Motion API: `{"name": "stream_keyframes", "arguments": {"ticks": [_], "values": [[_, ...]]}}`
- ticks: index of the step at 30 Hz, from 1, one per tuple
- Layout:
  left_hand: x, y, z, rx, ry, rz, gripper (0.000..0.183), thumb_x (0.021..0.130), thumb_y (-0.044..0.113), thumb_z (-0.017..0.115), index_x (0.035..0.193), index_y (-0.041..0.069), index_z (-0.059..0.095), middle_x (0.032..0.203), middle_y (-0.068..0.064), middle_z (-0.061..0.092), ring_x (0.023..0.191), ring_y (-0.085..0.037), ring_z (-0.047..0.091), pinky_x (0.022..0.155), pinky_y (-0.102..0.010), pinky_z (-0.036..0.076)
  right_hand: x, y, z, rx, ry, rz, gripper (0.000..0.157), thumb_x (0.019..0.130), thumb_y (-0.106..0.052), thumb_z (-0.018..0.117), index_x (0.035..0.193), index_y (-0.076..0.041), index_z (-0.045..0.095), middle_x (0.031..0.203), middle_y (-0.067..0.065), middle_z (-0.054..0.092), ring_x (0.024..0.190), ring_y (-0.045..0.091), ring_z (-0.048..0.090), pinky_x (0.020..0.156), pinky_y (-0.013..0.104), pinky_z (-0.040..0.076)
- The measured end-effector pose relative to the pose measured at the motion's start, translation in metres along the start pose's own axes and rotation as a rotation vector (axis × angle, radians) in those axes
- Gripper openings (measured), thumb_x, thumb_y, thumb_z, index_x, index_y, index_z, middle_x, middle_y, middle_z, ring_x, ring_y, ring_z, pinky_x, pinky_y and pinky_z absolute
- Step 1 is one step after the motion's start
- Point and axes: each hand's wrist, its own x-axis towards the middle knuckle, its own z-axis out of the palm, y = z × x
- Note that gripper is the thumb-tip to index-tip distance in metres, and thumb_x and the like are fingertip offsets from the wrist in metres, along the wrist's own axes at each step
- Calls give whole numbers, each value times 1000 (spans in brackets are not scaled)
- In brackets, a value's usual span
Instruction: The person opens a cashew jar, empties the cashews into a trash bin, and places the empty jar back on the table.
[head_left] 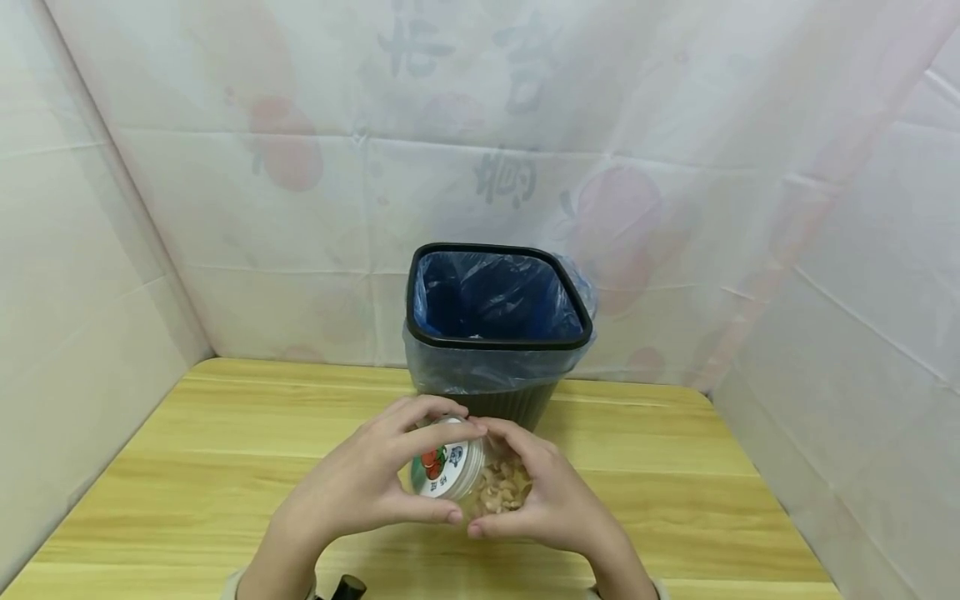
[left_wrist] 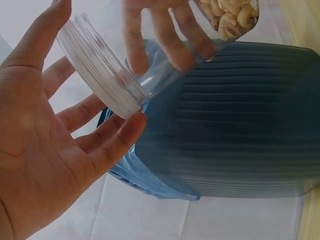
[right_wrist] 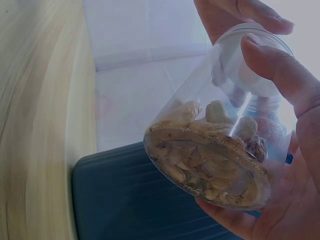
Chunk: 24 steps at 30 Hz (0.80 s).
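A clear jar (right_wrist: 200, 110) with cashews (head_left: 504, 487) at its bottom is tilted above the table, its lid end raised toward the left. My right hand (head_left: 551, 492) grips the jar's body, thumb on the near side and fingers round the far side. My left hand (head_left: 367, 479) holds the rim of the jar's lid (head_left: 441, 460) between thumb and fingertips. A round label with red and green print covers the lid's top. In the left wrist view, the lid (left_wrist: 97, 75) sits on the jar's mouth, and the left palm is apart from it.
Just behind the hands stands a dark ribbed trash bin (head_left: 517, 404) lined with a bluish plastic bag (head_left: 480, 367). A black cylindrical end (head_left: 349, 587) shows at the wooden table's (head_left: 262, 433) near edge. Pale cloth walls (head_left: 360, 208) enclose the back and sides.
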Motion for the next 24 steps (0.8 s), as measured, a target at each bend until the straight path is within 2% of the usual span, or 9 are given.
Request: {"name": "stream_keyframes", "arguments": {"ticks": [9, 24], "values": [[1, 2, 1, -1, 0, -25, 70, 79, 56, 78, 142, 32, 55, 138, 9, 52, 125, -13, 51, 90, -34, 52, -1, 0, -1, -14, 3, 8, 89, 73, -41, 89, 147, -23, 44, 138, -4, 58, 115, 15, 61, 97, 35, 52], [1, 2, 1, 17, -8, -63, 71, 80, 60, 75, 142, 34, 55, 135, 10, 52, 121, -11, 52, 87, -32, 52, -1, -1, -1, -19, 7, 5, 88, 73, -41, 89, 147, -23, 44, 138, -5, 57, 115, 15, 61, 97, 37, 52]]}}
